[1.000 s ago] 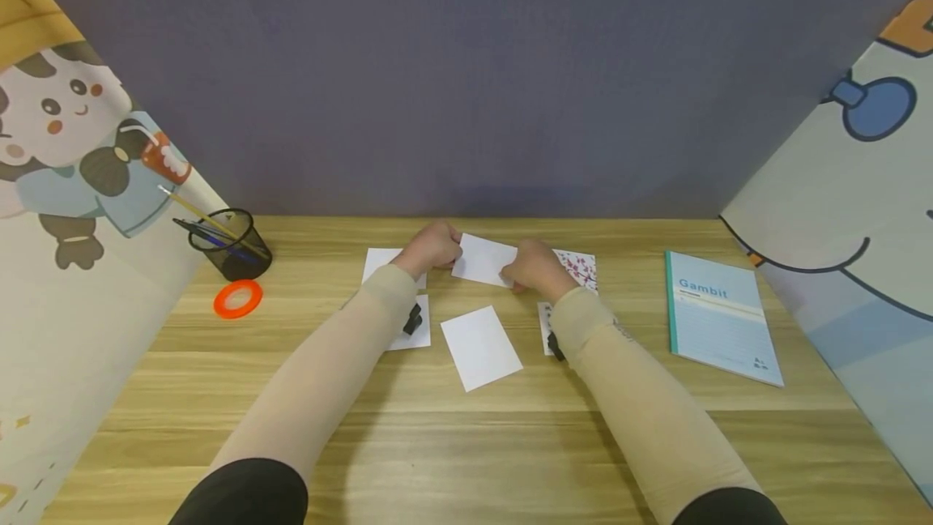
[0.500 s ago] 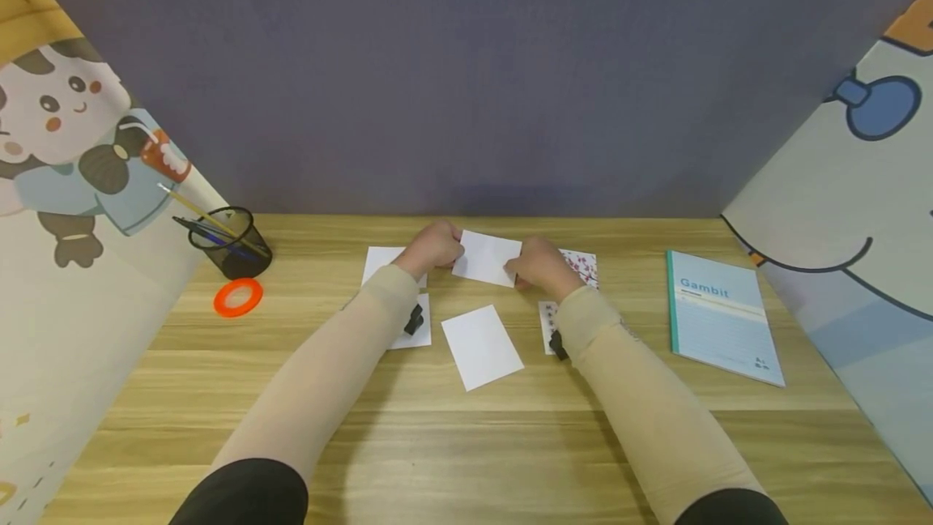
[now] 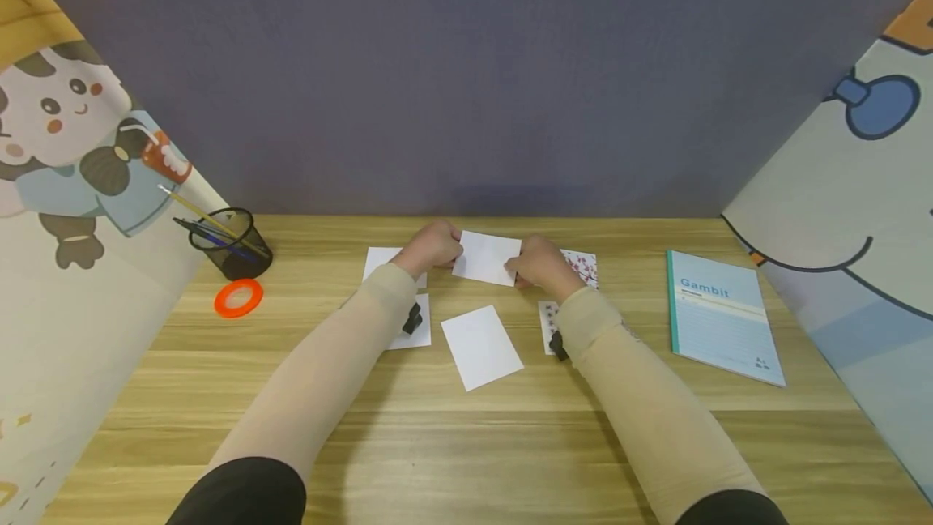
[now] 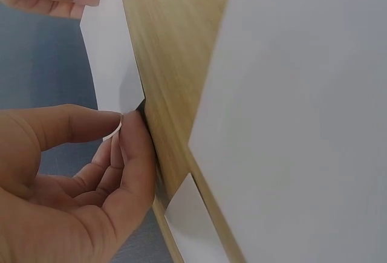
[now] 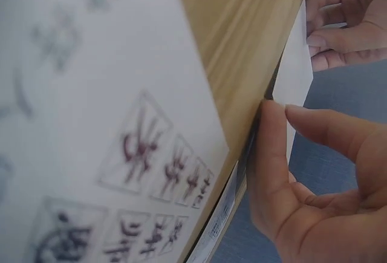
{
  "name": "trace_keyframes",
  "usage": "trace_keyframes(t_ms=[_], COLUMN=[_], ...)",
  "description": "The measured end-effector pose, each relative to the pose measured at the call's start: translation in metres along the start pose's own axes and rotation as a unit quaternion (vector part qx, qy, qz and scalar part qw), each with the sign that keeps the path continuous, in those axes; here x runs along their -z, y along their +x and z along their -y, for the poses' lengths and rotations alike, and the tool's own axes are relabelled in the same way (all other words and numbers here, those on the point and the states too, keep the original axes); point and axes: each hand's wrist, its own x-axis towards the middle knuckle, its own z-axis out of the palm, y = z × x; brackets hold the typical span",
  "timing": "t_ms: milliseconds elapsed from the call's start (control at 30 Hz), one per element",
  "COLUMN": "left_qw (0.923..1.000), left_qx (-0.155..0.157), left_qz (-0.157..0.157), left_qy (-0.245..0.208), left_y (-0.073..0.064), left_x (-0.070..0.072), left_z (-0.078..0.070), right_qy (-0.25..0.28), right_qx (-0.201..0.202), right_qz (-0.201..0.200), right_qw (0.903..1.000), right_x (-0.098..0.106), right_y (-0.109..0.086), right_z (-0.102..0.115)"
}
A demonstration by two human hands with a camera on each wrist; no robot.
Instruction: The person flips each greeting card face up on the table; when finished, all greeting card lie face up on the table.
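Observation:
Both hands hold a blank white card (image 3: 486,256) near the back of the table. My left hand (image 3: 432,247) pinches its left end between thumb and fingers, and the left wrist view shows the card's corner bending slightly there. At the right end, my right hand (image 3: 541,264) pinches the card, thumb on the near face and index finger behind, as the right wrist view shows. Another blank white card (image 3: 482,347) lies tilted on the table between the forearms. Under the right wrist is a card with handwritten characters (image 5: 139,148), partly hidden.
White cards (image 3: 374,260) lie by the left wrist, and a blossom-patterned card (image 3: 581,266) is behind the right hand. A "Gambit" notebook (image 3: 724,318) lies at right. Back left are a mesh pen holder (image 3: 248,262) and an orange ring (image 3: 238,298). A grey panel (image 3: 466,79) borders the table.
Compared with one second ago, the right hand and the card's right end have shifted very slightly right and up. Since half a second ago, hardly anything differs; the left hand stays put.

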Motion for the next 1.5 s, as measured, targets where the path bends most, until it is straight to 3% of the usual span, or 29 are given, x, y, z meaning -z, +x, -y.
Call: trace_keyframes(t_ms=[167, 400, 733, 1167, 1500], left_qw=[0.9994, 0.9932, 0.9836, 0.9781, 0.9765], left_qx=[-0.024, -0.018, -0.02, -0.023, -0.05], left_qz=[-0.005, 0.006, 0.022, 0.026, 0.028], left_qy=[-0.026, -0.115, -0.178, -0.205, -0.208], left_y=[0.003, 0.006, 0.0, 0.001, 0.0], left_x=[-0.002, -0.002, 0.001, 0.002, 0.005], left_z=[0.004, 0.005, 0.004, 0.006, 0.006], right_qy=[0.023, 0.044, 0.068, 0.086, 0.108], right_qx=[0.006, 0.0, -0.011, 0.01, -0.012], right_qz=[-0.007, -0.014, -0.014, -0.033, -0.042], right_qw=[0.9997, 0.9989, 0.9975, 0.9957, 0.9932], right_x=[0.003, 0.008, 0.01, 0.01, 0.01], right_y=[-0.004, -0.004, -0.002, -0.002, -0.001], right_z=[0.0, -0.001, 0.0, -0.004, -0.004])
